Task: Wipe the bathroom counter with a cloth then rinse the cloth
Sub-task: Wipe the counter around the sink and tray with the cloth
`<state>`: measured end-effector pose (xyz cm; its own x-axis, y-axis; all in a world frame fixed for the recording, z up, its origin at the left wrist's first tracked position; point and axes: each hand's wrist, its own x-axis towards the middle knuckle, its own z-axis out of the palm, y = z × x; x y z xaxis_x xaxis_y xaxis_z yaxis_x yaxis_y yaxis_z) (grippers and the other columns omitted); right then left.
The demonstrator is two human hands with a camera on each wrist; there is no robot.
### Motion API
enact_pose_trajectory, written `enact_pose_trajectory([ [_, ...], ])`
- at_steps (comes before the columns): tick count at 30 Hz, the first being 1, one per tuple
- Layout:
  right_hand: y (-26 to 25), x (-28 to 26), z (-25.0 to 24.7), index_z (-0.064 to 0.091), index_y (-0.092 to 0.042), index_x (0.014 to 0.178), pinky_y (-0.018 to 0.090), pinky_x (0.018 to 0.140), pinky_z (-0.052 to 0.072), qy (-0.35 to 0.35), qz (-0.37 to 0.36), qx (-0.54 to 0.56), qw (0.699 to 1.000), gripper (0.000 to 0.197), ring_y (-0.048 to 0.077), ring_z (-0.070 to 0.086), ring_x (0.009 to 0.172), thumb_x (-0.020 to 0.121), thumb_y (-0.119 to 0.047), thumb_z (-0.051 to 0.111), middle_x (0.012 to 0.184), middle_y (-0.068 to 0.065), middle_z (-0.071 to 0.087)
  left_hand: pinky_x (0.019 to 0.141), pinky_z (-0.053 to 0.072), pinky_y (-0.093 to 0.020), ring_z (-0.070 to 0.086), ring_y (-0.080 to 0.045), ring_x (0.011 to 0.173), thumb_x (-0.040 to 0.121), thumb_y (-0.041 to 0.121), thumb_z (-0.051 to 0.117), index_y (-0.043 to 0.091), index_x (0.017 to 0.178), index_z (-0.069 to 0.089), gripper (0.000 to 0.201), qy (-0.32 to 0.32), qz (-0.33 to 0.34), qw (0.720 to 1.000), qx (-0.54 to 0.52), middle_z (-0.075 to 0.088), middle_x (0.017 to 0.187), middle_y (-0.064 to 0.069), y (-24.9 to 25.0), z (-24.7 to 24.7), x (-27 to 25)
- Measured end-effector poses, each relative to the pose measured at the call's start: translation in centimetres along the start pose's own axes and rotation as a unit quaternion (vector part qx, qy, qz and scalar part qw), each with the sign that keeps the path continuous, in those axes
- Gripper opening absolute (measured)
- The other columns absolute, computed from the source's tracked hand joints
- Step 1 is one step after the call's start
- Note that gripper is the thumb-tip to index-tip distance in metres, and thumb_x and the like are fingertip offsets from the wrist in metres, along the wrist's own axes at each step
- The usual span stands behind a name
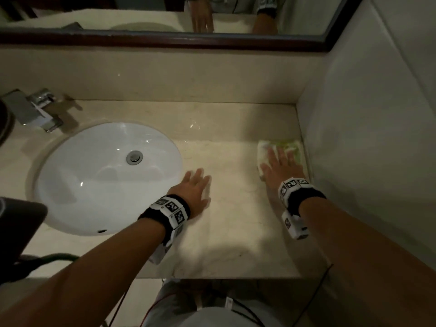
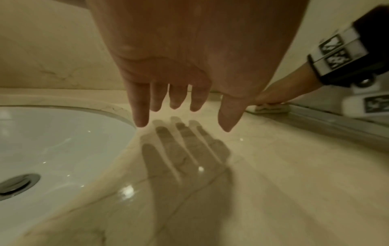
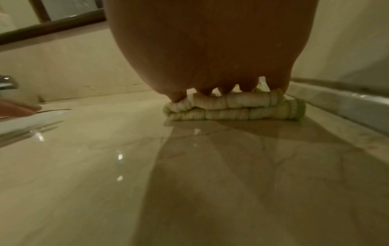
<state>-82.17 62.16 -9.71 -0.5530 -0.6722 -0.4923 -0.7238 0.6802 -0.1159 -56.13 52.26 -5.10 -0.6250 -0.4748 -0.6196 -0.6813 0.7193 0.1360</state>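
Note:
A folded white and green cloth lies on the beige marble counter against the right wall. My right hand presses flat on top of it with straight fingers; in the right wrist view the fingertips sit on the cloth. My left hand hovers flat just above the counter beside the sink, fingers spread and holding nothing, its shadow falling on the counter. The cloth shows far off under my right hand in the left wrist view.
A chrome tap stands at the back left of the white oval sink, which has a drain plug. A mirror with a dark frame runs along the back. A dark object sits at the left edge. Water drops glint near the sink.

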Motion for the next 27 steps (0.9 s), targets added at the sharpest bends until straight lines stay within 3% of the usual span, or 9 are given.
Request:
enact_pose_trajectory([
  [3,-0.3,0.0,-0.2,-0.01,-0.039,0.152,0.052,0.119,0.003,-0.003,0.023,0.017,1.0,0.066,0.028,-0.013,0.149,0.1,-0.05,0.029,0.161,-0.007,-0.02,0.117,0.022,-0.048,-0.011,-0.029,0.148,0.098,0.046,0.04,0.025,0.154,-0.005,0.074,-0.026,-0.005,1.0,-0.011,-0.018,0.16,-0.001,-0.6,0.4,0.7],
  [7,-2.8,0.0,0.3,-0.013,-0.038,0.152,0.055,0.118,-0.002,0.019,0.045,0.008,0.999,0.056,0.032,-0.017,0.147,0.103,-0.044,0.014,0.16,-0.002,-0.022,0.117,0.022,-0.047,-0.015,-0.031,0.147,0.096,0.048,0.043,0.026,0.153,-0.008,0.08,-0.048,-0.011,0.999,-0.004,-0.021,0.159,-0.001,-0.6,1.2,0.2],
  [13,-10.5,-1.3,1.4,-0.011,-0.037,0.152,0.059,0.116,-0.002,-0.028,-0.042,-0.002,0.999,0.062,0.034,-0.018,0.147,0.101,-0.046,0.023,0.16,0.0,-0.022,0.117,0.015,-0.046,-0.012,-0.035,0.146,0.094,0.05,0.044,0.023,0.154,-0.007,0.083,-0.085,-0.021,0.996,0.003,-0.018,0.16,-0.004,0.0,0.1,0.7],
  [16,-12.6,-1.5,1.9,-0.013,-0.034,0.152,0.062,0.115,-0.001,-0.041,-0.041,-0.014,0.998,0.066,0.038,-0.02,0.145,0.101,-0.046,0.026,0.159,0.004,-0.025,0.117,0.015,-0.046,-0.013,-0.034,0.146,0.094,0.049,0.046,0.024,0.153,-0.009,0.085,-0.085,-0.019,0.996,0.009,-0.019,0.16,-0.004,0.0,0.2,0.4],
  [20,-10.9,-0.6,1.2,-0.014,-0.038,0.151,0.058,0.116,-0.001,-0.085,-0.054,0.0,0.995,0.066,0.031,-0.022,0.146,0.1,-0.05,0.026,0.158,-0.005,-0.028,0.118,0.014,-0.045,-0.014,-0.032,0.146,0.093,0.048,0.048,0.027,0.153,-0.011,0.087,-0.085,-0.016,0.996,0.0,-0.022,0.159,-0.002,-0.4,0.5,0.2],
  [24,-8.8,0.0,0.3,-0.011,-0.034,0.153,0.051,0.118,0.0,-0.087,-0.064,-0.005,0.994,0.067,0.024,-0.018,0.148,0.1,-0.054,0.026,0.159,-0.011,-0.023,0.118,0.015,-0.046,-0.014,-0.032,0.146,0.093,0.047,0.049,0.028,0.152,-0.012,0.088,-0.093,-0.012,0.996,0.001,-0.022,0.159,-0.002,-0.6,0.4,0.4],
  [27,-4.8,0.9,-1.2,-0.015,-0.03,0.152,0.05,0.117,-0.009,-0.093,-0.045,-0.021,0.994,0.072,0.029,-0.019,0.147,0.099,-0.056,0.027,0.158,-0.009,-0.025,0.118,0.019,-0.046,-0.015,-0.031,0.146,0.092,0.048,0.05,0.028,0.152,-0.013,0.089,-0.094,-0.011,0.995,0.007,-0.023,0.159,-0.001,-0.8,0.6,0.5],
])
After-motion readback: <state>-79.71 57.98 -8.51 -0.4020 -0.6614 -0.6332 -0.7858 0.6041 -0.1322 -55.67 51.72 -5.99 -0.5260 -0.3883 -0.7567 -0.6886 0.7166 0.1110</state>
